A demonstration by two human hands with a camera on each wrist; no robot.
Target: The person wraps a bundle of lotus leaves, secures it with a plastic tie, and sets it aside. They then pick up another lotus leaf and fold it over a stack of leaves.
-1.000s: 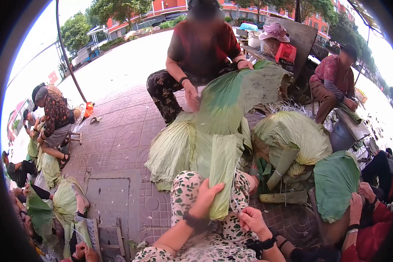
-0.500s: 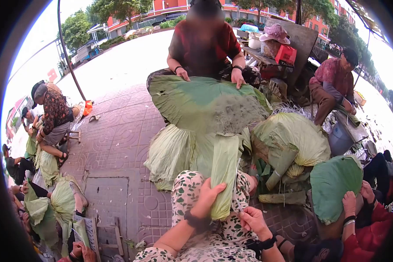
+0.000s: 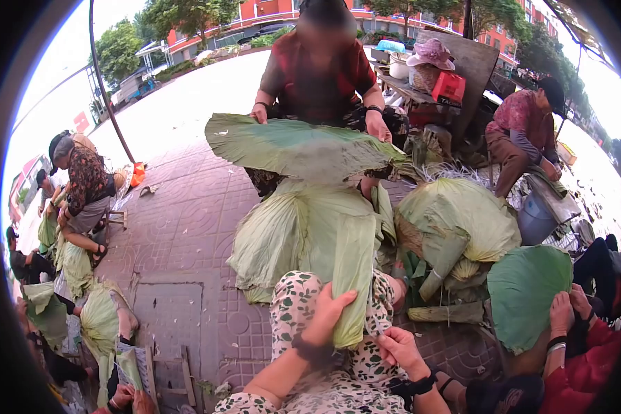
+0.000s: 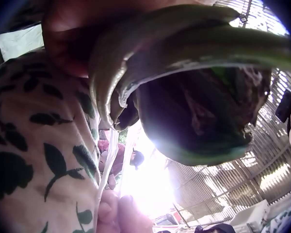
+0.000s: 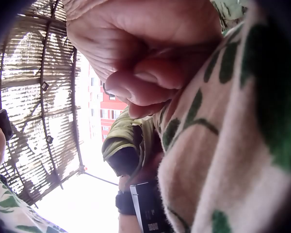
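Observation:
A folded, rolled lotus leaf bundle (image 3: pixel 355 279) lies lengthwise over my lap, pale green and longer than my hand. My left hand (image 3: pixel 328 316) grips its near part from the left side, thumb across the top. In the left wrist view the hollow end of the bundle (image 4: pixel 194 92) faces the camera, and a white string (image 4: pixel 106 167) hangs from it. My right hand (image 3: pixel 401 350) pinches that string just right of the bundle's near end. In the right wrist view the curled fingers (image 5: pixel 140 87) hide the string.
Large flattened lotus leaves (image 3: pixel 303 228) lie piled ahead of my knees, with another leaf pile (image 3: pixel 466 214) to the right. Opposite sits a person (image 3: pixel 317 83) holding a broad leaf (image 3: pixel 303 148). Close on my right, someone's hands hold a green leaf (image 3: pixel 528 297).
The person opposite has swung the broad leaf to the left and laid it out flat between both hands. My two hands and the rolled bundle stay almost still.

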